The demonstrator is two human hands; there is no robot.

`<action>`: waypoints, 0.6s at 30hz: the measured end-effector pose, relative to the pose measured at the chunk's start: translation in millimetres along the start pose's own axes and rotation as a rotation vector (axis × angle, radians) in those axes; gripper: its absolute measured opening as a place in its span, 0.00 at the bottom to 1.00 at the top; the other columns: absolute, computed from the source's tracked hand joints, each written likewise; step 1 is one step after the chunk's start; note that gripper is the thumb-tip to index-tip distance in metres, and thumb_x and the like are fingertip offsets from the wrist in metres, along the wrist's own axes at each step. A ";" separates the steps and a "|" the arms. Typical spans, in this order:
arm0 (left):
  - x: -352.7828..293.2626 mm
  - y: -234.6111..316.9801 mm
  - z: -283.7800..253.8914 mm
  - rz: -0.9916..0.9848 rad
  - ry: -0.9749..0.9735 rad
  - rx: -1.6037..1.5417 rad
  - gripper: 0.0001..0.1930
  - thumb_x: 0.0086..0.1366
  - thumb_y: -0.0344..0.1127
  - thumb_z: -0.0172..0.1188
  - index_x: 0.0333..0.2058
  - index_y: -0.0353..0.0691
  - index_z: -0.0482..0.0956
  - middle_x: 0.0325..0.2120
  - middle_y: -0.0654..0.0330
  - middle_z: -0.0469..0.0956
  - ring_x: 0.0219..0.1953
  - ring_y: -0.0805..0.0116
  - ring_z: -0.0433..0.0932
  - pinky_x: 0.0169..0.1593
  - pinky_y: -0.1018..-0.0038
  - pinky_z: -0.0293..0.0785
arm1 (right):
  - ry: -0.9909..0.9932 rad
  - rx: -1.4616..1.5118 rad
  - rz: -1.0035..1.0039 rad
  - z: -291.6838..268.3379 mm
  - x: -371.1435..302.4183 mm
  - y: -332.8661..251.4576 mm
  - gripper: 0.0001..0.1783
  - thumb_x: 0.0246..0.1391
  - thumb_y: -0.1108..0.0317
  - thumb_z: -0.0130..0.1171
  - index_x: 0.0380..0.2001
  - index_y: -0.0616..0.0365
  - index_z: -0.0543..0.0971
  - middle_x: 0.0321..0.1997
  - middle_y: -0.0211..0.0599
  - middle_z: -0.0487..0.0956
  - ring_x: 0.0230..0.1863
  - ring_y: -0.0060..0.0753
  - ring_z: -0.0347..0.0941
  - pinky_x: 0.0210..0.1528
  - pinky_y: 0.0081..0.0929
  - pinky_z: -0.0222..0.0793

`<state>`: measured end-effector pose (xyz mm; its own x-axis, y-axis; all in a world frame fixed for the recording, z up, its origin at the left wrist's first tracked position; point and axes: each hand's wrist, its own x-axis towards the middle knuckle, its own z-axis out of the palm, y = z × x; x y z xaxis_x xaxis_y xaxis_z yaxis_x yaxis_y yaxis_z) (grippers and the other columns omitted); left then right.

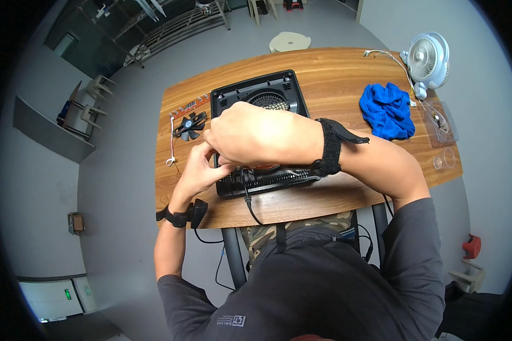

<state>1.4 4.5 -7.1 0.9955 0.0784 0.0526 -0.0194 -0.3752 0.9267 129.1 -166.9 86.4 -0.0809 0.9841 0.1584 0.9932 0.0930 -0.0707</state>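
A black plastic housing [293, 91], like the open base of an induction cooker, lies on the wooden table in front of me. It has a round grille [272, 100] on its far side, and a black cord [248, 202] comes out at its near edge. My right hand [253, 129] reaches across the housing with its fingers curled at the left side. Just below it, my left hand [198, 170] meets those fingertips, its thumb and fingers closed together. Whatever lies between the fingers is hidden by the right hand. Close by on the left is a small black cooling fan [189, 125].
Beyond the small fan sits an orange circuit strip [192, 105] with a wire lead [171, 162]. To the right are a crumpled blue cloth [387, 111], a white desk fan [429, 59], a clear plastic tray [446, 133] and a clear cup [449, 157]. A stool [290, 42] stands past the far edge.
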 end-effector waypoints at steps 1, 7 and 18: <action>-0.5 -0.1 -0.2 -0.018 -0.023 -0.014 0.21 0.52 0.29 0.77 0.44 0.31 0.81 0.41 0.58 0.84 0.48 0.70 0.80 0.56 0.69 0.74 | -0.023 0.003 0.002 -5.0 1.0 -0.2 0.11 0.53 0.64 0.64 0.26 0.62 0.85 0.25 0.44 0.84 0.30 0.42 0.84 0.32 0.34 0.79; -2.5 -10.8 4.0 0.043 0.003 0.096 0.21 0.52 0.28 0.77 0.45 0.30 0.81 0.42 0.57 0.84 0.49 0.69 0.81 0.56 0.69 0.75 | 0.002 -0.002 -0.039 -4.3 -1.4 -2.5 0.17 0.56 0.58 0.63 0.25 0.63 0.85 0.22 0.45 0.83 0.28 0.46 0.84 0.31 0.36 0.79; -1.6 1.0 6.1 0.057 -0.007 0.012 0.19 0.51 0.26 0.77 0.42 0.32 0.82 0.38 0.59 0.86 0.42 0.70 0.83 0.46 0.71 0.80 | -0.109 -0.075 0.011 -4.0 13.1 -10.1 0.14 0.52 0.60 0.64 0.25 0.61 0.86 0.27 0.45 0.85 0.30 0.44 0.84 0.33 0.37 0.79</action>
<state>0.4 -1.6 -8.5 0.9934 0.0501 0.1028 -0.0753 -0.3904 0.9176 118.3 -155.5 93.2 -0.0742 0.9960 0.0496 0.9972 0.0742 0.0024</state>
